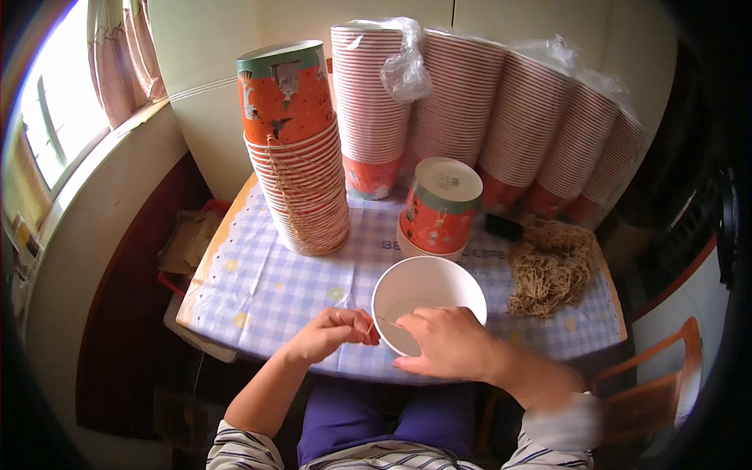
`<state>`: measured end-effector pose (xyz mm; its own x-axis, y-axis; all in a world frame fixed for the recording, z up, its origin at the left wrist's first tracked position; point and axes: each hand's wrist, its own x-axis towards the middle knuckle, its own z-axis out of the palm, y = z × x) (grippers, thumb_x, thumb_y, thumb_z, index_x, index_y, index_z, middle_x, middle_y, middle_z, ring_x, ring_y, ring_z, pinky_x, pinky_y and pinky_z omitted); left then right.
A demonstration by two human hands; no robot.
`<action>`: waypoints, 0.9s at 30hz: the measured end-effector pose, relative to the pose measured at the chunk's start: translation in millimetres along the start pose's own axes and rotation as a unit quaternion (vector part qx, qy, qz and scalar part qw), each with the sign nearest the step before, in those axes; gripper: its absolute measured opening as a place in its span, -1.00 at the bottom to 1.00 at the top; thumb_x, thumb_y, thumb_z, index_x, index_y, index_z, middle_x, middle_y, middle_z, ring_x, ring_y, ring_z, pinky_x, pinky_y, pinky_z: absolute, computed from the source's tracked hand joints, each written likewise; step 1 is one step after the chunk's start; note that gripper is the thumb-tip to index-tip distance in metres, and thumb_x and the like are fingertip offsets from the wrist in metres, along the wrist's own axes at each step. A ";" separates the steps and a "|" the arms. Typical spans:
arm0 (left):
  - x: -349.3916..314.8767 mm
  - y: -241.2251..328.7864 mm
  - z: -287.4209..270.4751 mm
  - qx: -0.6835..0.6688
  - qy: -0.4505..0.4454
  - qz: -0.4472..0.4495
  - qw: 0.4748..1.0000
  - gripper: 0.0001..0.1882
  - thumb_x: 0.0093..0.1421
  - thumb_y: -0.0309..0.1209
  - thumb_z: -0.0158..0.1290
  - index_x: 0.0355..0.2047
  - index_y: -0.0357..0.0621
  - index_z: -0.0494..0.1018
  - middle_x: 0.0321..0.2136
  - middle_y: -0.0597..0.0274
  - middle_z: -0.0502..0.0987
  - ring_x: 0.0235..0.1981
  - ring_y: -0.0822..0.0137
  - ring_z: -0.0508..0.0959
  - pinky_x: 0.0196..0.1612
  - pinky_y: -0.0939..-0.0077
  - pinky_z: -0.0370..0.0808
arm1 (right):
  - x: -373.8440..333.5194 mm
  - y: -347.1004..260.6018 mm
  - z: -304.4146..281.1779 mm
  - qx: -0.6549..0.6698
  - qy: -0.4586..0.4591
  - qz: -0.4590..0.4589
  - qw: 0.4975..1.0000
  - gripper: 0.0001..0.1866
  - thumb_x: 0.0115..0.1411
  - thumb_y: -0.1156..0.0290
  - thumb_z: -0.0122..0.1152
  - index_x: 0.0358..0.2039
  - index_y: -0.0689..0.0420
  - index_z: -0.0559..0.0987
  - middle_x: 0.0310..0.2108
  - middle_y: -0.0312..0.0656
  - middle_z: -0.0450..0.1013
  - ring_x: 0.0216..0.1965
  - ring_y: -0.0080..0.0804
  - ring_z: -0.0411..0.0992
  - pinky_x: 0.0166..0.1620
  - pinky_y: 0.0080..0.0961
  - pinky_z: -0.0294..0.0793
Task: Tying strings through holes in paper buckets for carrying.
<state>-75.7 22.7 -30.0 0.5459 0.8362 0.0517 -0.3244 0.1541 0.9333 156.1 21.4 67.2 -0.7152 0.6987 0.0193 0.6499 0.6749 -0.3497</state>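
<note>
A white-lined paper bucket (423, 280) stands open side up at the near edge of the table, tilted a little towards me. On its left, my left hand (338, 329) is closed in a pinch at the rim, with a thin strand of twine (385, 320) running from there towards the right hand. My right hand (450, 341) reaches over the near right of the bucket, fingers drawn together at the strand; its fingertips are partly hidden. Just behind the bucket stands a short stack of upturned orange-and-green paper buckets (439, 215).
A tangled heap of tan twine (552, 270) lies at the right, beside a black object (503, 227). At the left rises a tall bucket stack (301, 188) with twine hanging down it. Several plastic-wrapped stacks (458, 98) line the back. A wooden chair (654, 384) stands at right.
</note>
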 end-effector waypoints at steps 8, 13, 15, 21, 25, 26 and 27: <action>-23.5 -41.1 27.8 -0.080 -0.009 0.024 0.996 -0.87 0.13 -0.55 -0.07 -0.47 -0.23 0.48 -0.23 0.05 0.50 -0.16 0.25 0.49 -0.06 0.39 0.38 | -16.6 3.2 10.8 -0.055 0.201 0.000 0.978 -0.57 -0.16 0.46 0.38 -0.21 0.13 0.48 -0.37 -0.14 0.42 -0.34 -0.17 0.47 -0.30 -0.35 0.47; -14.4 -64.1 49.3 -0.185 0.026 0.112 0.976 -0.83 0.17 -0.52 -0.12 -0.42 -0.22 0.49 -0.15 0.06 0.48 -0.06 0.25 0.43 0.06 0.31 0.29 | -18.5 4.3 60.6 -0.054 0.427 -0.015 0.902 -0.58 -0.10 0.61 0.33 -0.17 0.13 0.48 -0.36 -0.15 0.36 -0.46 -0.27 0.42 -0.44 -0.44 0.42; -9.1 -67.3 59.1 -0.189 0.037 0.122 0.974 -0.83 0.16 -0.52 -0.12 -0.42 -0.21 0.49 -0.13 0.06 0.48 -0.06 0.26 0.42 0.07 0.32 0.29 | -27.9 6.4 82.1 -0.009 0.458 0.000 0.889 -0.62 -0.08 0.62 0.31 -0.19 0.14 0.49 -0.36 -0.16 0.37 -0.47 -0.31 0.42 -0.46 -0.48 0.41; -7.7 -80.2 67.9 -0.130 0.084 0.099 0.983 -0.86 0.17 -0.53 -0.08 -0.46 -0.20 0.48 -0.03 0.06 0.45 -0.08 0.32 0.45 0.01 0.42 0.34 | -41.5 1.9 141.8 0.273 0.437 0.025 0.857 -0.81 -0.01 0.63 0.25 -0.34 0.17 0.51 -0.41 -0.16 0.46 -0.41 -0.33 0.46 -0.34 -0.54 0.45; -11.9 -88.0 70.9 -0.144 0.091 0.092 0.981 -0.87 0.17 -0.55 -0.09 -0.46 -0.22 0.46 -0.06 0.06 0.46 -0.10 0.34 0.46 0.00 0.41 0.36 | -48.6 -3.3 142.6 0.324 0.378 0.047 0.866 -0.89 0.03 0.54 0.24 -0.38 0.19 0.55 -0.36 -0.12 0.51 -0.31 -0.25 0.49 -0.20 -0.43 0.46; -13.1 -90.3 70.8 -0.138 0.098 0.099 0.981 -0.88 0.16 -0.56 -0.08 -0.46 -0.23 0.46 -0.08 0.06 0.47 -0.09 0.34 0.45 0.01 0.39 0.36 | -50.4 -3.3 142.3 0.313 0.375 0.055 0.871 -0.91 0.04 0.52 0.23 -0.39 0.19 0.56 -0.35 -0.12 0.51 -0.29 -0.24 0.49 -0.19 -0.42 0.45; -13.3 -90.5 71.5 -0.137 0.099 0.098 0.981 -0.88 0.16 -0.56 -0.08 -0.46 -0.23 0.46 -0.08 0.06 0.47 -0.09 0.34 0.45 0.01 0.39 0.36 | -51.3 -2.4 141.4 0.309 0.389 0.065 0.865 -0.92 0.04 0.51 0.24 -0.40 0.19 0.56 -0.36 -0.12 0.50 -0.28 -0.23 0.48 -0.18 -0.41 0.44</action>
<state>1.6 -40.0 -89.7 0.3003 0.9456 0.1250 -0.6181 0.0931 0.7805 154.8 -49.6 -65.4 -0.1007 0.8696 0.4834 0.2780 0.4911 -0.8256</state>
